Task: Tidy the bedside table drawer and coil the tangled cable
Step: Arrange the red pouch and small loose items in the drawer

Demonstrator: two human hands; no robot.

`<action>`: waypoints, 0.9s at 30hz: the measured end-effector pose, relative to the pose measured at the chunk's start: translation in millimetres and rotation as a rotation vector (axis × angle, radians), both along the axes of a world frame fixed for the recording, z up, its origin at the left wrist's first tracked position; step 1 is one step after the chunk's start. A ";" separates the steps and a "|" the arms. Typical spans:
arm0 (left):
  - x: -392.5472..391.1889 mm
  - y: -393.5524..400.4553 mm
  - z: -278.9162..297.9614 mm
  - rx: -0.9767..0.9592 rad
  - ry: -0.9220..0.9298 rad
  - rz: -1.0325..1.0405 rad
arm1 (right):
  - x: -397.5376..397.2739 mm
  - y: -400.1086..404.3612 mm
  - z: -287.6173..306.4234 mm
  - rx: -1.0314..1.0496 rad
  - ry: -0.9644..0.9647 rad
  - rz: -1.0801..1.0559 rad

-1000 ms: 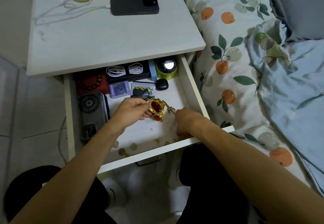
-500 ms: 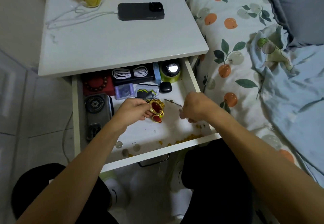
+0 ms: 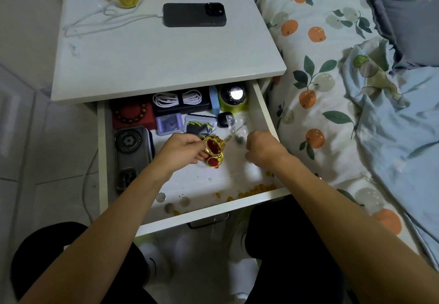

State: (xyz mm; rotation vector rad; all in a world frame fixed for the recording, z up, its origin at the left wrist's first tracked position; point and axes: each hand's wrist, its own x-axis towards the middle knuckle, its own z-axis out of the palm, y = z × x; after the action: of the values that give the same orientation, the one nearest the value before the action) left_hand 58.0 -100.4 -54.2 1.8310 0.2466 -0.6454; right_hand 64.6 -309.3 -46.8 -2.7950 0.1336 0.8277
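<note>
Head view, looking down on my two bare hands over the open drawer (image 3: 262,116) of a white bedside bench (image 3: 166,61). My left hand (image 3: 183,150) pinches a small red-and-gold pouch (image 3: 213,148), its mouth held open and tilted toward the right, above the drawer floor. My right hand (image 3: 261,149) hovers just beside the pouch with its fingers curled; the motion blur ahead of it hides what the grip contains, so I cannot tell whether it is clenched on something or on nothing. A thin gold cord (image 3: 231,135) runs from the pouch toward the right hand. Along the drawer's front edge lie scattered yellow beads (image 3: 259,188) and, further left, a few pale round beads (image 3: 184,201). At the back of the drawer: a coiled white cable (image 3: 177,99) bound at its middle, lying on a dark flat item; a red box carrying a brown bead bracelet (image 3: 130,113); a green-based round object with a shiny top (image 3: 234,97); a black earbud case (image 3: 225,119); a small purple box (image 3: 169,124). A dark phone case (image 3: 133,154) lies against the left wall. On the bench top, a black phone (image 3: 194,15) lies face down, joined to a loose, tangled white charging cable (image 3: 102,19). A fruit-print bed sheet (image 3: 316,66) lies to the right.
</note>
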 end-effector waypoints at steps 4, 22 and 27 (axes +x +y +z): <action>-0.7 -3.2 -0.2 0.005 -0.011 -0.036 | -21.5 3.7 3.4 -0.182 0.135 0.261; -2.4 -5.8 -3.3 0.029 -0.017 -0.090 | -29.8 9.5 -13.2 -0.188 0.437 0.378; -3.0 0.0 -3.6 0.029 -0.014 -0.085 | -28.0 6.4 -12.6 -0.138 0.440 0.363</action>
State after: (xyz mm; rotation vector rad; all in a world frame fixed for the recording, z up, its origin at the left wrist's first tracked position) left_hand 55.0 -100.4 -57.8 1.8816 0.1704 -0.6909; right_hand 36.6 -302.9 -59.4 -2.7524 -0.2651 1.5675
